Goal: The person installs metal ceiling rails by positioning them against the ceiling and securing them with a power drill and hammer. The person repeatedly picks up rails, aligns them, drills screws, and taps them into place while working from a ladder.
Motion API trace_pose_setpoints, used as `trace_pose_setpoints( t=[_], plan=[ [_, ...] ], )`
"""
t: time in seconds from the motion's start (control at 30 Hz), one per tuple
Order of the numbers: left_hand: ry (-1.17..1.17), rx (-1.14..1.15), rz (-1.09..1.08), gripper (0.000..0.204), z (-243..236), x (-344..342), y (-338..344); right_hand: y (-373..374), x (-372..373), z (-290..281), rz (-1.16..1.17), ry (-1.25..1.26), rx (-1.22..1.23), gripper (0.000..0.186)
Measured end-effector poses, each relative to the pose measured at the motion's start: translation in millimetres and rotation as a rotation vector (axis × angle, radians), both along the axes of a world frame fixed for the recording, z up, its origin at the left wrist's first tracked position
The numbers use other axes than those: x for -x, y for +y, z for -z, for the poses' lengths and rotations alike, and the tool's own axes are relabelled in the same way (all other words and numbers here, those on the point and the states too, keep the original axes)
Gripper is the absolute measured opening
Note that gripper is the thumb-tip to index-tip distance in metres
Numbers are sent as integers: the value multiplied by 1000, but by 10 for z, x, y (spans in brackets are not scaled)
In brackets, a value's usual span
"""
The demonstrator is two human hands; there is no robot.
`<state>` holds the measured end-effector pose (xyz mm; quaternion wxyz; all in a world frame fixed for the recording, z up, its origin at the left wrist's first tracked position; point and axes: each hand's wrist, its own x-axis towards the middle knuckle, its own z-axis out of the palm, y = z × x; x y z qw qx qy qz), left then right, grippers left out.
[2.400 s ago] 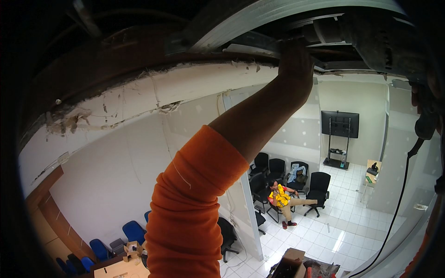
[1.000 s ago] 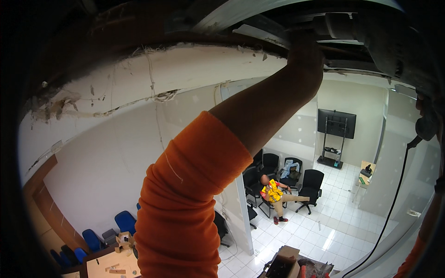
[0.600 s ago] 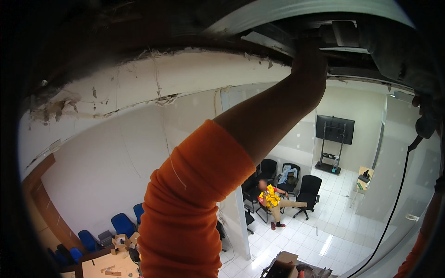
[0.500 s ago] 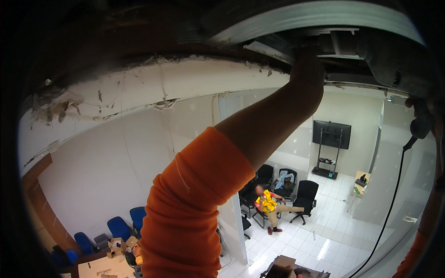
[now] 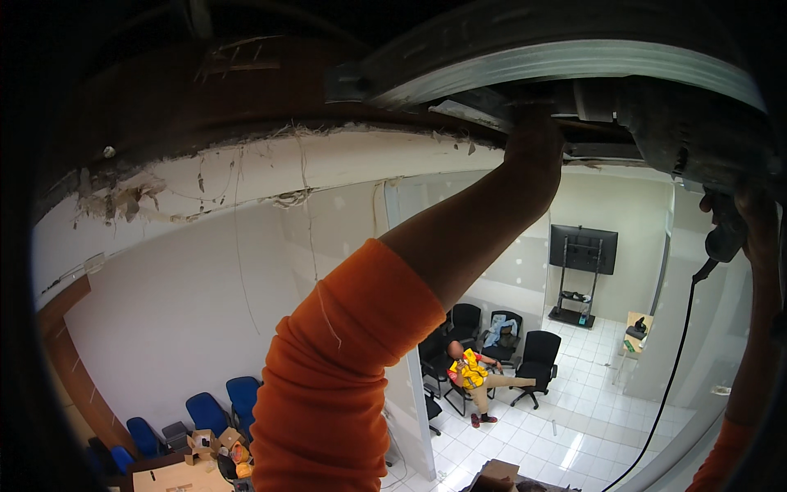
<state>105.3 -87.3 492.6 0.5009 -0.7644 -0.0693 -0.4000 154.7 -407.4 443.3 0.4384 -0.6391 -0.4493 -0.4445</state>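
Overhead at the right is a dark corded power drill (image 5: 697, 123), its narrow nose pointing left beneath a curved-looking metal ceiling channel (image 5: 574, 66). My right hand (image 5: 756, 205) is wrapped round its downward handle, and a black cord (image 5: 676, 361) hangs from the handle's end. My left arm, in an orange sleeve (image 5: 328, 369), stretches up across the middle. At its end my left hand (image 5: 534, 135) is raised into the dark gap beside the drill's nose, below the channel. Shadow hides the left fingers, so whether they hold anything does not show.
A broken, dusty wall edge (image 5: 287, 160) with hanging fibres runs along the left. Far below, a person in a yellow vest (image 5: 471, 371) sits near black chairs (image 5: 537, 361). A screen on a stand (image 5: 584, 250), blue chairs (image 5: 205, 412) and a table with boxes (image 5: 184, 476) stand below.
The view has tilted slightly upward, so the channel and room sit lower in the picture. The drill and my right hand appear slightly further left; my left hand stays beside the drill's nose.
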Motion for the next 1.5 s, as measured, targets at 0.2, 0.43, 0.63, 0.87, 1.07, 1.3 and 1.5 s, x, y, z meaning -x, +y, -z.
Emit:
trace_pose_setpoints(
  t=[0.2, 0.43, 0.63, 0.87, 1.07, 1.3, 1.5],
  plan=[
    [-87, -69, -25, 24, 66, 47, 19, -2, -47, -25, 42, -4, -12, 59],
    [-43, -86, 30, 20, 41, 143, -9, -95, 18, -91, 23, 72, 59, 61],
    [133, -7, 508, 16, 780, 881, 115, 135, 216, -311, -560, -158, 83, 65],
    [-425, 134, 1549, 19, 819, 1745, 465, 20, 147, -141, -505, 60, 2, 64],
    [290, 157, 1773, 32, -282, 1539, 240, 259, 124, -160, 30, -13, 95, 72],
    [598, 693, 1635, 34, -331, 1643, -69, 866, 445, 323, 125, 104, 240, 94],
    [415, 533, 1480, 28, -308, 1706, -81, 569, -61, 706, -17, 357, -90, 94]
  ],
)
